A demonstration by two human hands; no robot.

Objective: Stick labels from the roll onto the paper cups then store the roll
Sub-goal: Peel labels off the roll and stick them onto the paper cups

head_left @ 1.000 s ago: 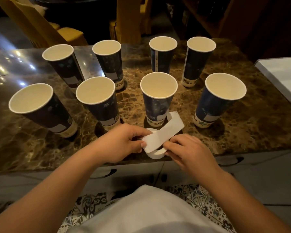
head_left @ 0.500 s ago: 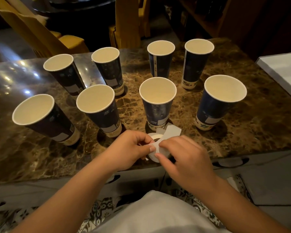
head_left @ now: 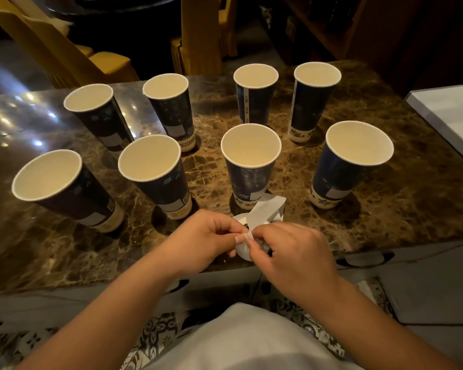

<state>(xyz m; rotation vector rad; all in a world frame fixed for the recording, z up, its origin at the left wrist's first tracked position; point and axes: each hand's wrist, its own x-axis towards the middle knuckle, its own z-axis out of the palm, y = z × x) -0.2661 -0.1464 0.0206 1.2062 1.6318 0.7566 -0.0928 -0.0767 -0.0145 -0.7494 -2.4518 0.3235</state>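
Note:
Several tall dark-blue paper cups stand open on the brown marble table (head_left: 385,222) in two rows; the nearest middle cup (head_left: 250,166) is just beyond my hands. A small white label roll (head_left: 242,252) sits at the table's front edge with its loose white strip (head_left: 265,212) curling up toward that cup. My left hand (head_left: 203,239) pinches the strip's near end between thumb and fingers. My right hand (head_left: 294,255) pinches the same end from the right and covers part of the roll. Pale rectangular labels show low on most cups.
A white flat board or box (head_left: 449,116) lies at the table's right edge. Yellow chairs (head_left: 96,60) stand behind the table. A grey panel runs below the table front, with a patterned floor under it.
The loose strip, stretched out long a second ago, has curled in shorter. Both hands have closed together on its near end, the right hand moving up over the roll.

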